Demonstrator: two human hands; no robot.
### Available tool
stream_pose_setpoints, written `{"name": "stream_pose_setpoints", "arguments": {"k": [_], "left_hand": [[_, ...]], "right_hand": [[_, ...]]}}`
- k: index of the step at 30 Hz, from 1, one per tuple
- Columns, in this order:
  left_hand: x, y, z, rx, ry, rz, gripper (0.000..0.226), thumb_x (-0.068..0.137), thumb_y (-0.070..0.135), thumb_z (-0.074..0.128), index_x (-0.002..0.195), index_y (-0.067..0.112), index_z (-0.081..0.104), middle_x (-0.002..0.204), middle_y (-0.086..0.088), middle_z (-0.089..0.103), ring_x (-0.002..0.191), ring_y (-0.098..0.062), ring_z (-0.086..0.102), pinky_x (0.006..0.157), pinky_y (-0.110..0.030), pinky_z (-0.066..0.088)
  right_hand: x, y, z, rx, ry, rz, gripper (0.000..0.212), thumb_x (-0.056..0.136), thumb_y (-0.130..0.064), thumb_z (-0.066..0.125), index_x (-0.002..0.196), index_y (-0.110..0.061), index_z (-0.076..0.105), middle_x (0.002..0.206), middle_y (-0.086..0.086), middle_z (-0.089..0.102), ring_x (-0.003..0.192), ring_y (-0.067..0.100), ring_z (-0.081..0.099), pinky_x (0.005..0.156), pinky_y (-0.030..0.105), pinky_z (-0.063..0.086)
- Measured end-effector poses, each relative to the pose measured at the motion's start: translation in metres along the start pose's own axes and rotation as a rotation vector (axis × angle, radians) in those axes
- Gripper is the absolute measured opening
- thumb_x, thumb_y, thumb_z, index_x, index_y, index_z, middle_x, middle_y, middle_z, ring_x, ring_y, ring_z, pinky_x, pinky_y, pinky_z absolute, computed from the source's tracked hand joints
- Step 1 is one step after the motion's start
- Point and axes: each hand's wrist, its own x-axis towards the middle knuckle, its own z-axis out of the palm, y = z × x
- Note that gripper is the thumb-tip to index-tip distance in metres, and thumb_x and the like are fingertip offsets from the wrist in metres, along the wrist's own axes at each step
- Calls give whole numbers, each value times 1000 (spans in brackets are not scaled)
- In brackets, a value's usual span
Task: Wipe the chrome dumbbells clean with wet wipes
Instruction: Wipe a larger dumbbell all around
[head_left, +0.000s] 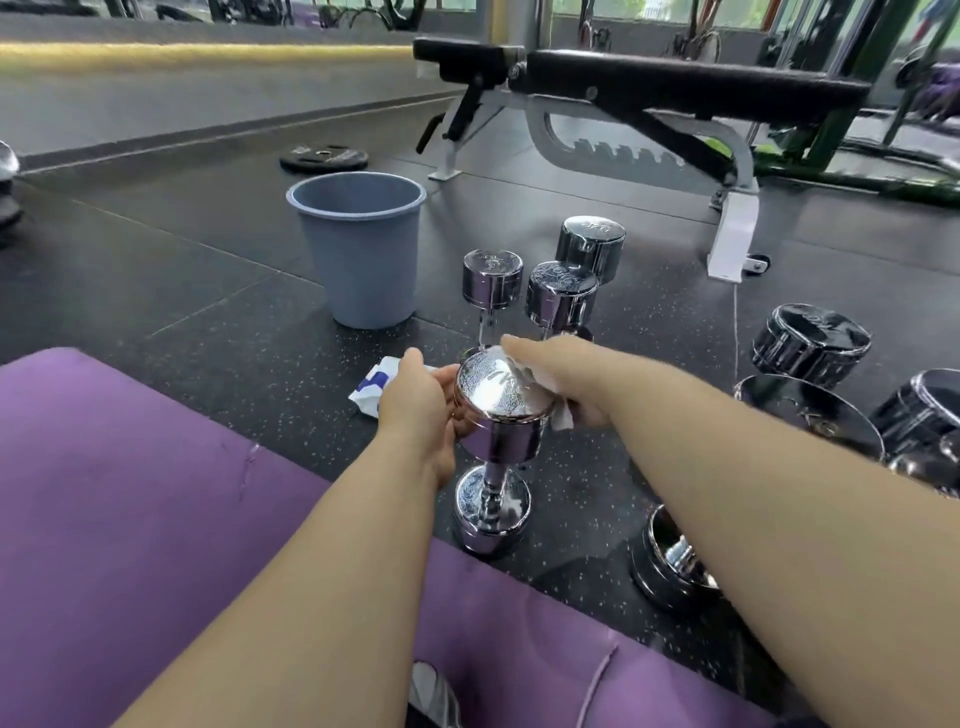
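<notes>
Dumbbell: a small chrome one (501, 410) stands on end on the dark speckled floor (208, 270), centre of the frame, just past the edge of the purple mat (130, 493).
Left hand: the left hand (418, 400) cups the left side of the top head, fingers curled round it.
Right hand: the right hand (561, 374) clutches a bunched wet wipe (562, 415) against the right rim of that head.
Top face: it looks streaked and wet.
Wipes packet: a white and blue packet (371, 387) lies on the floor, partly hidden behind the left hand.
Bin: a grey-blue bin (358, 249) stands above centre-left.
Other dumbbells: three upright ones (558, 293) cluster behind; larger ones (810, 343) lie at the right edge.
Bench: a black bench (675, 83) fills the upper right.
</notes>
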Motion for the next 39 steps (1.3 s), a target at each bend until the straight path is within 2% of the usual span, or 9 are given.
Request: {"name": "stream_pose_setpoints", "arguments": {"k": [3, 5, 9, 15, 21, 24, 28, 34, 39], "left_hand": [[3, 0, 1, 14, 23, -7, 58, 105, 41, 23, 83, 6, 65, 64, -4, 64, 53, -13, 50, 44, -19, 41], [1, 0, 2, 4, 35, -15, 58, 104, 41, 25, 86, 5, 66, 60, -3, 62, 42, -12, 51, 37, -13, 38], [2, 0, -5, -40, 28, -51, 54, 104, 44, 24, 97, 5, 62, 72, -4, 62, 46, -11, 49, 36, -12, 34], [3, 4, -7, -134, 10, -71, 58, 104, 43, 23, 81, 4, 58, 76, -11, 59, 63, -20, 49, 59, -29, 40], [7, 3, -9, -87, 37, -62, 52, 104, 42, 26, 95, 3, 59, 94, -11, 62, 86, -23, 57, 68, -31, 47], [11, 4, -4, -134, 92, 0, 46, 104, 36, 28, 90, 7, 60, 89, -7, 64, 90, -20, 64, 86, -31, 53], [6, 7, 0, -223, 149, 27, 38, 103, 31, 33, 99, 5, 61, 89, -10, 63, 62, -18, 60, 57, -24, 51], [-3, 6, -11, 3, 65, 6, 47, 104, 38, 29, 91, 9, 64, 94, -6, 67, 105, -22, 60, 106, -36, 42], [-9, 3, -9, 82, 46, 51, 38, 104, 31, 31, 94, 8, 60, 87, -5, 62, 79, -16, 56, 82, -30, 49]], "right_hand": [[-31, 30, 36, 84, 310, -240, 29, 100, -40, 42, 121, -23, 53, 111, -2, 58, 89, 12, 54, 74, 29, 38], [-56, 36, 57, 11, 430, -386, 54, 97, -42, 48, 146, -25, 34, 143, -3, 41, 125, 15, 43, 94, 26, 33], [-45, 16, 50, -693, 387, -371, 79, 96, -54, 44, 154, -7, 17, 161, 5, 17, 145, 27, 12, 119, 35, 9], [0, -39, 41, -802, 154, -76, 57, 87, -54, 41, 132, -21, 54, 138, 6, 49, 128, 34, 43, 102, 47, 40], [-12, -30, 18, -842, 215, -213, 36, 101, -15, 35, 130, -5, 54, 133, 20, 54, 122, 39, 52, 99, 41, 44], [-23, -8, 31, -952, 256, -418, 39, 102, -22, 30, 137, -12, 43, 140, 12, 47, 127, 36, 45, 101, 47, 36], [-52, 15, 49, -938, 239, -586, 58, 104, -43, 22, 157, -19, 12, 164, -2, 11, 150, 22, 11, 121, 44, -1], [-55, 28, 21, -733, 170, -434, 54, 106, -37, 22, 155, -15, 19, 164, 0, 11, 150, 19, 9, 121, 40, -2], [-19, -18, 24, -519, 130, -239, 37, 104, -20, 31, 136, -7, 46, 142, 18, 48, 128, 34, 46, 99, 39, 37]]}}
